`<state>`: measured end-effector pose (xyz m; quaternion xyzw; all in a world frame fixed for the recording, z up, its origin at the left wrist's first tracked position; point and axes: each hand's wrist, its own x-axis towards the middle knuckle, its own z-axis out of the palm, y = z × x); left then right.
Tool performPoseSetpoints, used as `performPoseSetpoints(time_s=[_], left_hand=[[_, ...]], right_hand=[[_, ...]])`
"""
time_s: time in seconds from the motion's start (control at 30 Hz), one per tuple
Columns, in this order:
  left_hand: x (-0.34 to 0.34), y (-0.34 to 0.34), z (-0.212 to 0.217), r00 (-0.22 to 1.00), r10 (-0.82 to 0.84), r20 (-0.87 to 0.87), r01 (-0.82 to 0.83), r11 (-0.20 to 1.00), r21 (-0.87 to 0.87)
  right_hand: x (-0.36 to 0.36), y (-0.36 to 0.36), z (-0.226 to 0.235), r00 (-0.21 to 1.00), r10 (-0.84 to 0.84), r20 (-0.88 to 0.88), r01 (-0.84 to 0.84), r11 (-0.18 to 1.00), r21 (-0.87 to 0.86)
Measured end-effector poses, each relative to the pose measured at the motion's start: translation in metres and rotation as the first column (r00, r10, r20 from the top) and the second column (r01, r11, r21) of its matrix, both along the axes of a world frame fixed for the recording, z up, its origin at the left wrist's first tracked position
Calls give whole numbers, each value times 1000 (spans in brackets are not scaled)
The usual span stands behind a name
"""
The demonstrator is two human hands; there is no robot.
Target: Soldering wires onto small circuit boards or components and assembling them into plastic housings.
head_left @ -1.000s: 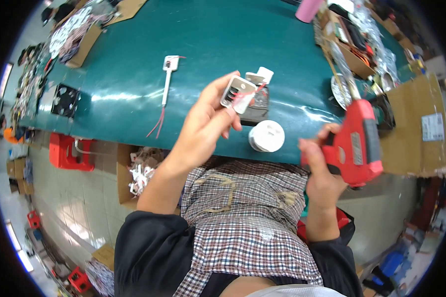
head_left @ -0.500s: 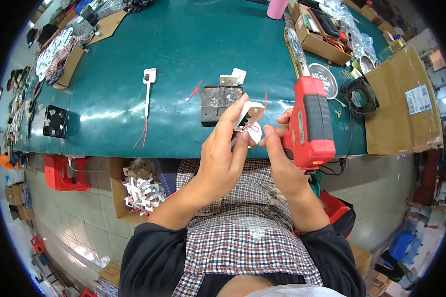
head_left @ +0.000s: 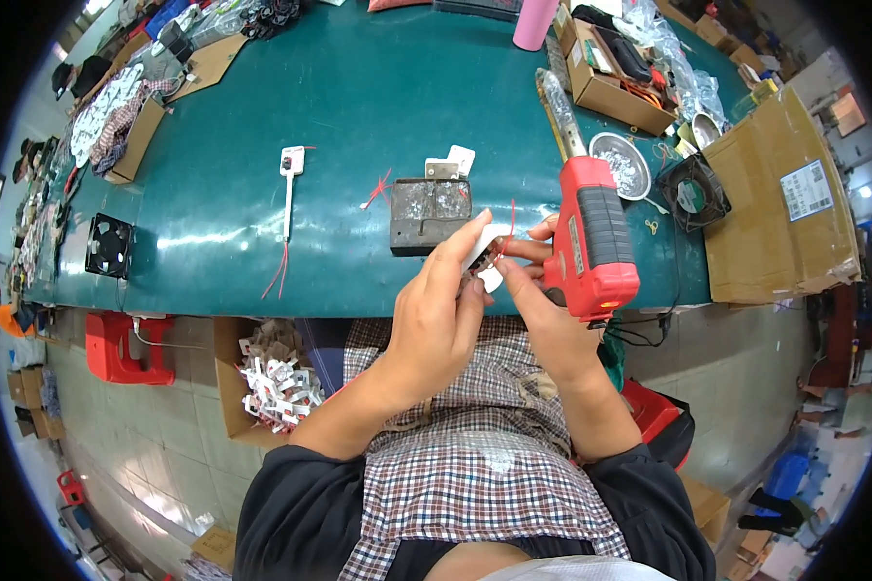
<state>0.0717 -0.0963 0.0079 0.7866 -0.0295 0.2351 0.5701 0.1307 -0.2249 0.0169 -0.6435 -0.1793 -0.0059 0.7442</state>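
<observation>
Taking the case as the dial's centre, with 12 o'clock away from the body, the nearest thing was the checked apron (head_left: 484,484), at 6. On the floor at 8 stood a carton (head_left: 229,397) of white parts (head_left: 281,387).

Over the worktop's (head_left: 358,107) near edge, the left hand (head_left: 436,305) curled around the white case (head_left: 479,248), thumb and fingertips closed on its sides. The right hand (head_left: 554,327), at 4, wrapped the red gun (head_left: 591,247) with its lower fingers, while thumb and forefinger came together at the case's red wire (head_left: 513,221); whether they gripped it could not be told. The gun stood at 3, its far end toward 12.

The step in hand looked like fine work on the wire at the case's mouth, with the gun merely carried. The next move seemed to call for a steady left hold, the loose wire kept clear, and no swing of the gun into the case.

Farther off, the dark block (head_left: 431,213) lay at 10, red wire scraps (head_left: 378,189) beyond its left side, a wired stick (head_left: 288,198) between 9 and 10, and the dish (head_left: 626,197) at 2. A pink bottle (head_left: 535,23) stood farthest, just past 12.
</observation>
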Motion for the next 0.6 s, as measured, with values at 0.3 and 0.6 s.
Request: performPoseSetpoints(time_s=[0.3, 0.6], left_hand=[[-5, 3, -9, 999, -46, -11, 44, 994, -99], [-9, 15, -16, 983, -48, -175, 17, 985, -174]], right_hand=[[-1, -9, -8, 993, 115, 30, -110, 986, -129], [-10, -17, 0, 994, 83, -68, -91, 989, -120]])
